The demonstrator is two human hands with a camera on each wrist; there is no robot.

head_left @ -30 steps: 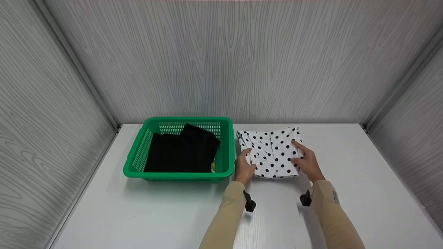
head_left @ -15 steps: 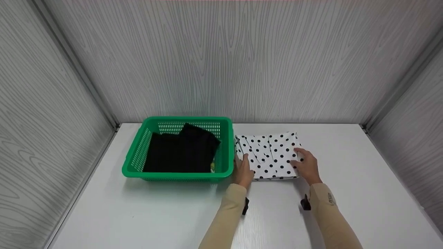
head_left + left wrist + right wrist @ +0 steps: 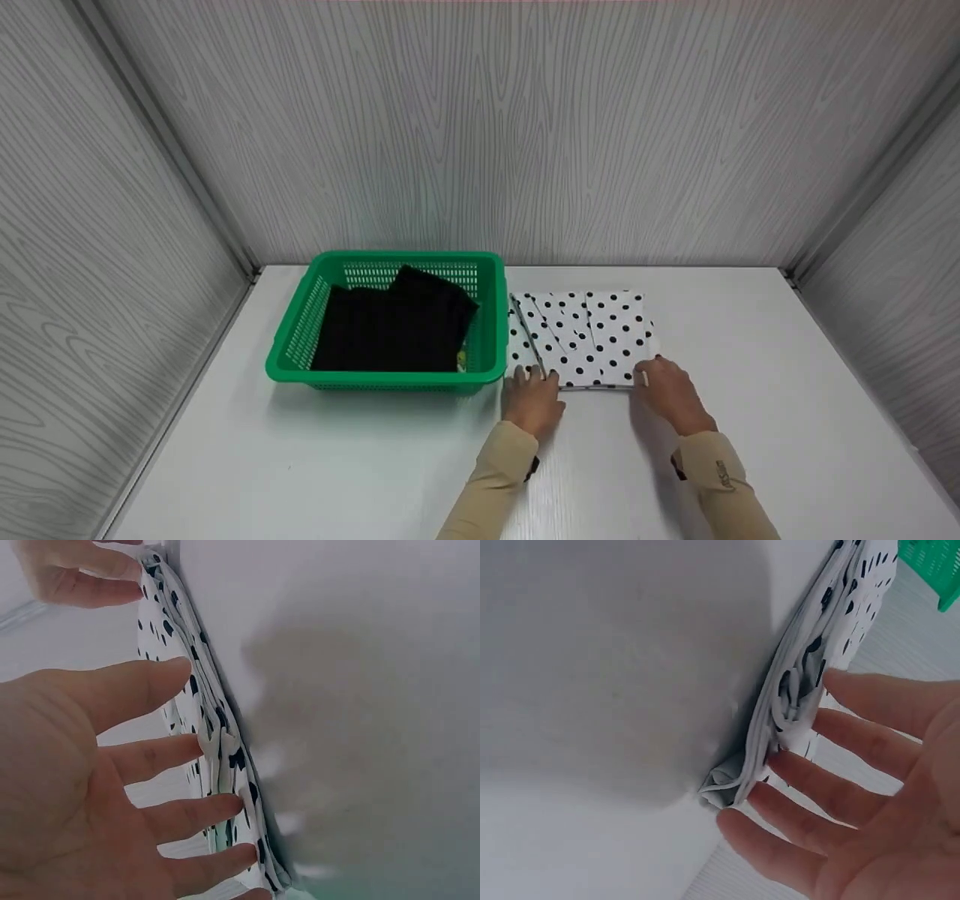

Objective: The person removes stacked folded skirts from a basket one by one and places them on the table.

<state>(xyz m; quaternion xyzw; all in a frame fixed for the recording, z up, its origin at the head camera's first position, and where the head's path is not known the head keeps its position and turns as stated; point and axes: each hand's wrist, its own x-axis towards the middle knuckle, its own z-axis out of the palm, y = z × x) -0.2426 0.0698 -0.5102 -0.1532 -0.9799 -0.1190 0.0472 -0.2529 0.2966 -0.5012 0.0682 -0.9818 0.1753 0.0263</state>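
Observation:
A white cloth with black polka dots [image 3: 611, 334] lies folded in a flat rectangle on the table, its layers stacked along the near edge. My left hand [image 3: 532, 405] is at its near left corner, and in the left wrist view the spread, fairly straight fingers [image 3: 187, 817] touch the folded edge. At the near right corner is my right hand [image 3: 673, 396]. Its extended fingers [image 3: 810, 780] touch the layered edge in the right wrist view. Neither hand visibly grips the cloth.
Just left of the cloth stands a green plastic basket [image 3: 390, 380] with folded black cloth [image 3: 390, 330] inside. A small yellow bit [image 3: 461, 360] shows beside the black cloth. Grey wood-grain panels [image 3: 480, 135] border the white table [image 3: 360, 465] at the back and sides.
Both hands have slid from the cloth's left and right sides down to its near corners. The cloth has come slightly nearer and lies flatter, its far edge straighter. The basket stays put.

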